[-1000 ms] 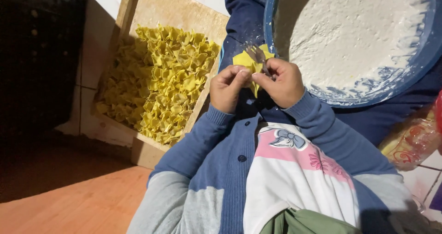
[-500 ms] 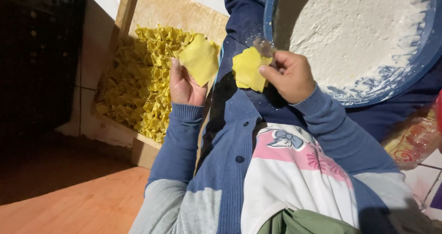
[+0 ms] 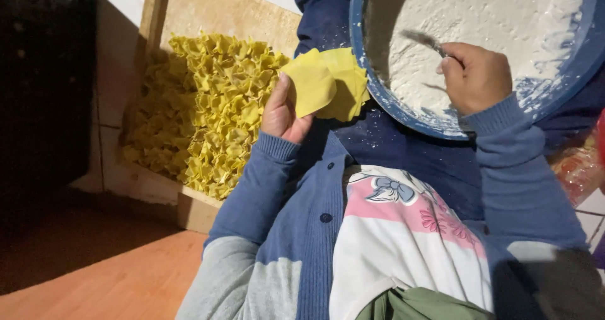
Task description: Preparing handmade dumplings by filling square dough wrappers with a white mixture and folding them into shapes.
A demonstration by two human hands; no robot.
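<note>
Wooden tray [image 3: 189,17] of folded yellow pasta [image 3: 208,112] beyond the fingers — left hand [image 3: 283,115] grasping thin dough squares [image 3: 324,84]; right hand [image 3: 476,77] clenched on a metal utensil [image 3: 425,41] in the floury blue bowl [image 3: 403,109].

Thin yellow dough squares [image 3: 324,84] — fanned, limp, beside blue bowl rim, metal utensil [image 3: 428,43] over flour

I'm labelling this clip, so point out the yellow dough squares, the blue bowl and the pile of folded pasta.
yellow dough squares [image 3: 324,84], head view, on the front sheet's middle.
blue bowl [image 3: 403,109], head view, on its lower rim.
pile of folded pasta [image 3: 211,106], head view, on the heap's middle.
</note>
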